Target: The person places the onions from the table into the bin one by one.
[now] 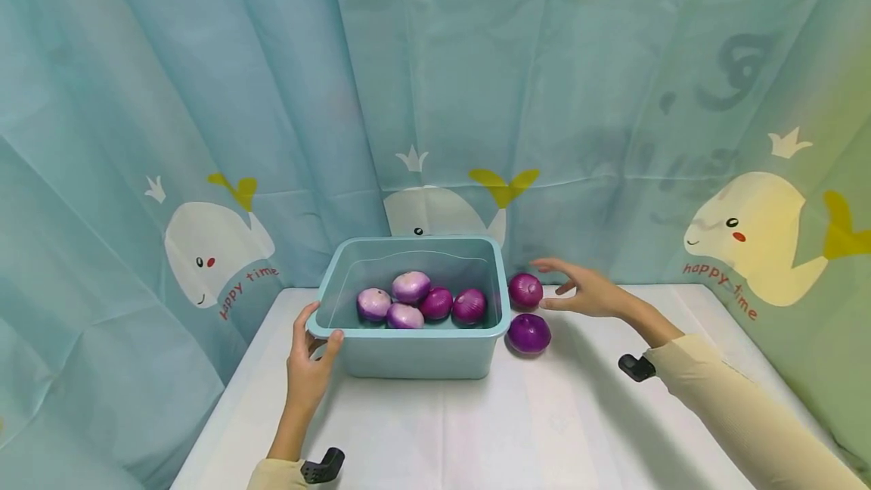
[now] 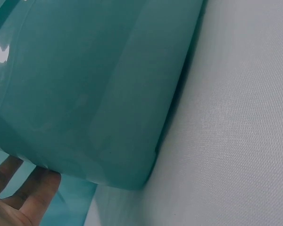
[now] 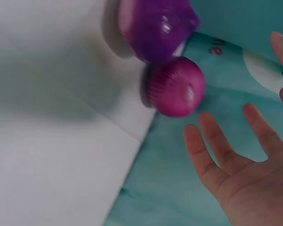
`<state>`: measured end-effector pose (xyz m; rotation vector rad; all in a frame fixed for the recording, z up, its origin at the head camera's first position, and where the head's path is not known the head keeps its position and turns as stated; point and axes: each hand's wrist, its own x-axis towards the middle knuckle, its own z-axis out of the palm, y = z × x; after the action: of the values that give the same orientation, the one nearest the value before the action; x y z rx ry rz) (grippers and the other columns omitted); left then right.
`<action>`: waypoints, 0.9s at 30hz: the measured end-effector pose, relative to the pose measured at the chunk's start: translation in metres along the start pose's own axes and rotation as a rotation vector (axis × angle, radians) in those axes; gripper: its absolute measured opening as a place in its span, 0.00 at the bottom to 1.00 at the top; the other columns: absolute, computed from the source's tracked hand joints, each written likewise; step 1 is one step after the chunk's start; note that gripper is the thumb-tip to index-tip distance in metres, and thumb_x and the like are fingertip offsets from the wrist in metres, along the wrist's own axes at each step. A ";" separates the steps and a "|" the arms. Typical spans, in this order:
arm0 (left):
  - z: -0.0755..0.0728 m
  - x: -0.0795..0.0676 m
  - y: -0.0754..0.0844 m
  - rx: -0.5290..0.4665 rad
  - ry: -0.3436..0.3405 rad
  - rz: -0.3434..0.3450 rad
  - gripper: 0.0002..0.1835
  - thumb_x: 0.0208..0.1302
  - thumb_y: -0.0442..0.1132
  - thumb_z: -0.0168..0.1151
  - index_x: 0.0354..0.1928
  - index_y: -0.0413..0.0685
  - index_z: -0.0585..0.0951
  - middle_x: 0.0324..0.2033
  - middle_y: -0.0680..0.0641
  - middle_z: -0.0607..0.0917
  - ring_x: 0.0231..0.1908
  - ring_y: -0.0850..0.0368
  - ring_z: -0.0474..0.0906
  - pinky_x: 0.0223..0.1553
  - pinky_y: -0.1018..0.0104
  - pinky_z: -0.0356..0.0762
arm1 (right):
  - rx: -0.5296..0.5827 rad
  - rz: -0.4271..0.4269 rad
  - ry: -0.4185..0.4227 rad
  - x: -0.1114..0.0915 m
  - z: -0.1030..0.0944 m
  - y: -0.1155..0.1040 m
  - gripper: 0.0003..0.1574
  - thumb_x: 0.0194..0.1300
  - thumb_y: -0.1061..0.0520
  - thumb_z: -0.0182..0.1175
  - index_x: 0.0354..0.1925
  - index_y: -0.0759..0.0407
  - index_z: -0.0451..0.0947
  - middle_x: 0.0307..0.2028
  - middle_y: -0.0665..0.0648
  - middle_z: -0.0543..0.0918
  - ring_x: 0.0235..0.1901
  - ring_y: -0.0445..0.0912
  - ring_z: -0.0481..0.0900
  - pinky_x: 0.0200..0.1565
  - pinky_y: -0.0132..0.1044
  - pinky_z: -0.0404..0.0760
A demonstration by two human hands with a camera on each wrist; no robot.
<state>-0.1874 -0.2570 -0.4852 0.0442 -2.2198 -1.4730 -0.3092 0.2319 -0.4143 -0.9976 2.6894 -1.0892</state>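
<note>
A light blue plastic bin (image 1: 415, 354) holds several red onions (image 1: 469, 307), some pale and some dark purple. At its near left corner my left hand (image 1: 309, 369) grips the rim, thumb on the front edge and fingers along the left side. In the left wrist view those fingers (image 2: 40, 195) lie against the bin's wall (image 2: 99, 94). My right hand (image 1: 585, 292) reaches over the table with fingers spread, right beside a reddish-purple onion (image 1: 525, 290). A darker purple onion (image 1: 529, 334) lies just nearer to me. In the right wrist view the palm and spread fingers (image 3: 217, 146) hold nothing.
The white-covered table (image 1: 435, 429) carries the bin toward its back edge. Behind it hangs a light blue curtain (image 1: 463, 97) printed with whales, which also runs along both sides.
</note>
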 end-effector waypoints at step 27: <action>0.000 0.000 0.003 0.017 -0.005 -0.018 0.36 0.72 0.40 0.63 0.77 0.59 0.60 0.68 0.33 0.73 0.58 0.39 0.77 0.54 0.40 0.76 | 0.189 0.079 -0.191 -0.011 0.062 0.032 0.38 0.65 0.56 0.72 0.69 0.60 0.70 0.62 0.67 0.75 0.46 0.53 0.83 0.47 0.38 0.82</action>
<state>-0.1865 -0.2556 -0.4828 0.0660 -2.2421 -1.4650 -0.2996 0.2183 -0.4833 -0.9048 2.4037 -1.1438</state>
